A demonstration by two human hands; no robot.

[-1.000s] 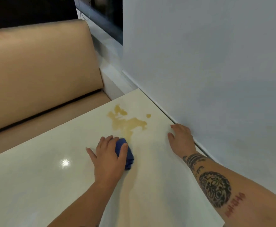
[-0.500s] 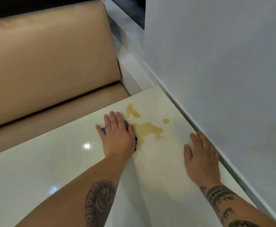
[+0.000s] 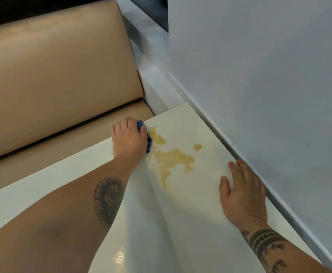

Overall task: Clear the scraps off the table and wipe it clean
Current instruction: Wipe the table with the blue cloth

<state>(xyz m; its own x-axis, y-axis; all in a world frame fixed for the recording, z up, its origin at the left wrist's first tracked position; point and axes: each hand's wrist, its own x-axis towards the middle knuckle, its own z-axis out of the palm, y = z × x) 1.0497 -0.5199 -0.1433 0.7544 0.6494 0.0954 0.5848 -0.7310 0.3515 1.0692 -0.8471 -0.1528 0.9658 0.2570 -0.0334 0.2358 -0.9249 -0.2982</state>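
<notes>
Glossy cream-white tabletop (image 3: 181, 223) fills the lower centre of the frame, its right edge against a pale grey-blue wall (image 3: 269, 85). Yellow-brown liquid spill (image 3: 173, 157) sits centre frame on the tabletop, irregular main patch with a small separate blot to its upper right, thin trail running down from it. Left hand (image 3: 128, 137) is at the far edge of the tabletop, just left of centre, palm down, fingers curled over a crumpled dark blue cloth (image 3: 148, 141); only a blue sliver shows at the hand's right side and by the knuckles. Cloth touches the left edge of the spill. Left forearm with a dark oval tattoo crosses from lower left. Right hand (image 3: 242, 194) lies at centre right, flat on the tabletop, fingers straight and slightly spread, holding nothing, fingertips just beside the wall's base strip, well apart from the spill. Right forearm with dark band tattoos exits at the lower right. Tan padded leather bench (image 3: 52, 75) fills the upper left, behind the tabletop.
</notes>
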